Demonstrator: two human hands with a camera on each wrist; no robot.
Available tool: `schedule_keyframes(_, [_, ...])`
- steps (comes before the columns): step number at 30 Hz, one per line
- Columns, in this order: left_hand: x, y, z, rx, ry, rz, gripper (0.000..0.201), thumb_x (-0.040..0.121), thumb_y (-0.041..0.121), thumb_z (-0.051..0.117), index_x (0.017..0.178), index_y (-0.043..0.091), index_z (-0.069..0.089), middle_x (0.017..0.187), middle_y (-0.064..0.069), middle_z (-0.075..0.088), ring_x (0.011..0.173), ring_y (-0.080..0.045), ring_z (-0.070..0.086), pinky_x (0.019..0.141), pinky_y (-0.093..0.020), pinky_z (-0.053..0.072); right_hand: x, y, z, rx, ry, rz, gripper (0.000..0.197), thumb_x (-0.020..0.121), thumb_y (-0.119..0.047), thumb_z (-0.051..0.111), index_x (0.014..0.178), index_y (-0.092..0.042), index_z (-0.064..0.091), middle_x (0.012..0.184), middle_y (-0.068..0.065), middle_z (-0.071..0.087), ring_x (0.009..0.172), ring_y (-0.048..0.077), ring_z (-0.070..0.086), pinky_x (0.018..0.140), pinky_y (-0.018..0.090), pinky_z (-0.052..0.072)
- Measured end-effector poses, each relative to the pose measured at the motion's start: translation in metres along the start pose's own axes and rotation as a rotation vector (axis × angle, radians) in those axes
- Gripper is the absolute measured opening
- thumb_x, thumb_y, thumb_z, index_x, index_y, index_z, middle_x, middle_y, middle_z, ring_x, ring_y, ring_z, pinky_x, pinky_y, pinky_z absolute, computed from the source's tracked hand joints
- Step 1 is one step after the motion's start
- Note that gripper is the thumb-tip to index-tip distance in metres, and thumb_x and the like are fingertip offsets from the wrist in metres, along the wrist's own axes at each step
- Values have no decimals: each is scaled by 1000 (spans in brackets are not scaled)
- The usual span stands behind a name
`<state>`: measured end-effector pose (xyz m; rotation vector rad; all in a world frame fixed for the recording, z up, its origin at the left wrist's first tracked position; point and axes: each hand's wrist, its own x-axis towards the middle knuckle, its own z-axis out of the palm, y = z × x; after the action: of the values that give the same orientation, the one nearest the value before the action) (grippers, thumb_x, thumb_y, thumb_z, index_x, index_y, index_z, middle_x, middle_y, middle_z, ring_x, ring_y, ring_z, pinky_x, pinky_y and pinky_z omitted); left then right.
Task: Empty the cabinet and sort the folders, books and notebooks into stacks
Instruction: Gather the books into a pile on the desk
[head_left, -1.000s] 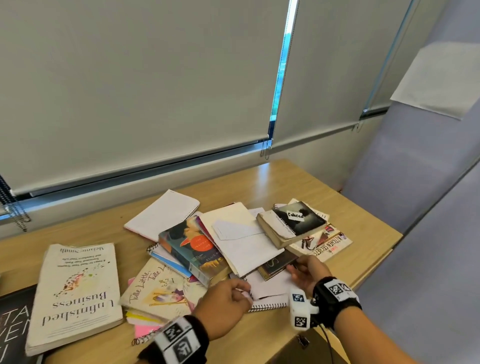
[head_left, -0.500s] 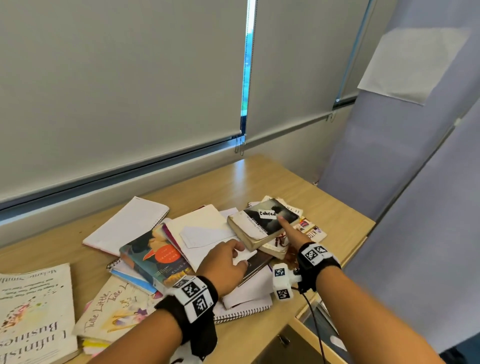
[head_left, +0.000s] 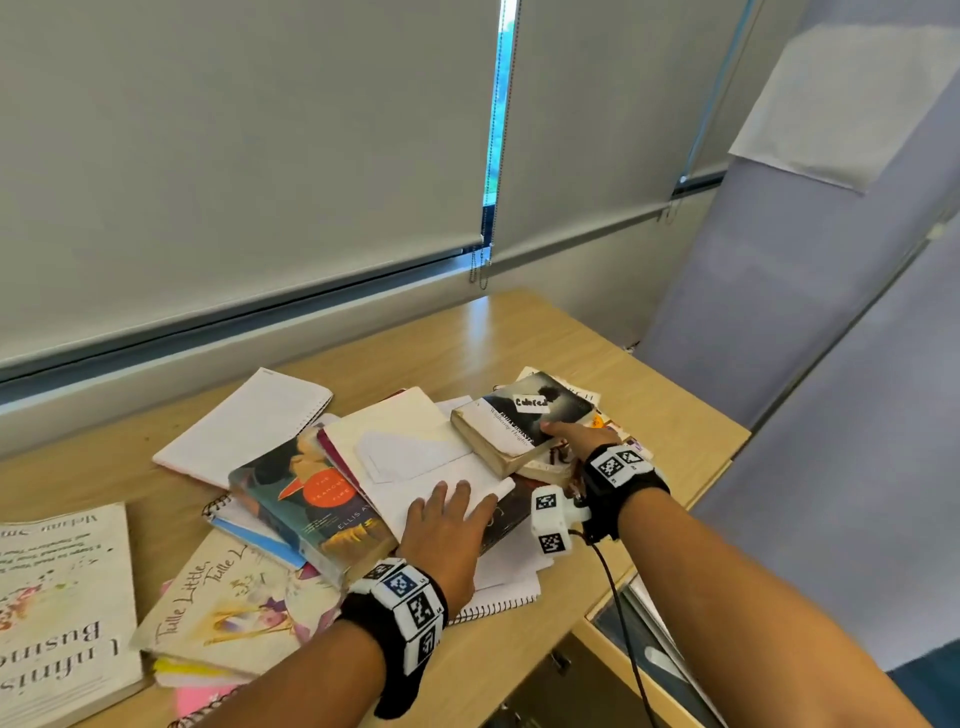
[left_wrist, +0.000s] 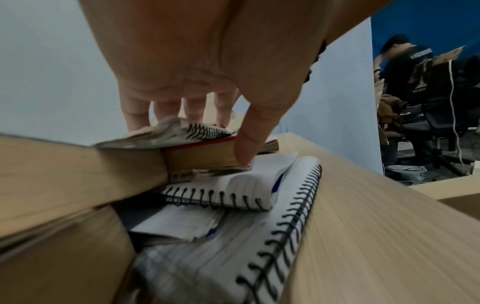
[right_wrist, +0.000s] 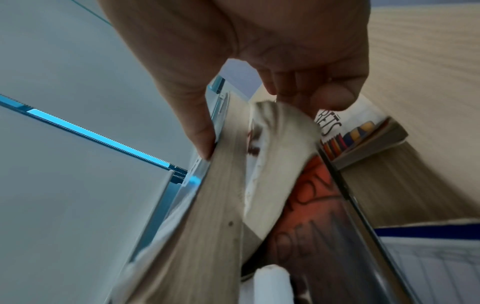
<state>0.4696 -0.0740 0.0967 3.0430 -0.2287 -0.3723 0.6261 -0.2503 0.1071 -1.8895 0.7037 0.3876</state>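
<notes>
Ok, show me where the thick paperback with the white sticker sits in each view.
Head: paperback at right of the pile, under the right hand.
Left wrist: cannot tell it apart.
Right wrist: centre, its page edge under the thumb.
Shared landmark: the wooden desk.

Lighting is even, diffuse daylight through closed roller blinds (head_left: 234, 156); a narrow bright blue gap between the blinds (head_left: 498, 104) is the strongest source. A pale sheen lies on the wooden desk (head_left: 478, 322) below that gap. Shadows are soft and faint. The head view is sharp, with wide-angle bending at the edges. Both wrist views are strongly distorted and motion-blurred, worst toward the lower edges, with the nearest surfaces out of focus.
</notes>
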Motion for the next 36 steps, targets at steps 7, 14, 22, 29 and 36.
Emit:
schedule_keyframes(7, [1,-5,-6,46,22,30,89,81,9,66,151,26,13,157,-8,16,142,-32,18,111,-45,26,-2,-19,0,-130,-132,-38,44,83,-46,68,106,-11,55,82,10,55,68,24,54,69,31,46])
schedule_keyframes(14, [0,-36,-21,10,-14,-106,55,85,3,57,135,15,41,132,-12,47,120,-32,48,91,-41,45,1,-33,-2,-4,-171,-54,30,87,-32,64,70,-11,53,44,4,47,28,16,44,33,20,31])
schedule_keyframes(22, [-43,-137,-36,43,-15,-319,49,90,20,53,138,27,44,133,-5,55,124,-26,51,98,-33,43,5,-58,22,166,-164,-80,24,81,-30,69,72,-11,57,42,6,54,37,22,51,48,31,37])
schedule_keyframes(29, [-94,-188,-24,-51,19,-500,70,91,5,39,152,33,18,148,0,38,129,-20,47,102,-30,42,59,-106,102,218,-220,-112,50,58,-40,78,91,-8,59,80,12,63,67,29,62,67,39,52])
schedule_keyframes(36, [-142,-211,13,-294,-4,-553,85,88,3,36,145,56,2,160,12,16,143,-12,31,110,-25,32,39,-112,163,-123,-324,-192,49,95,-26,53,137,-1,46,134,18,52,108,26,52,65,29,42])
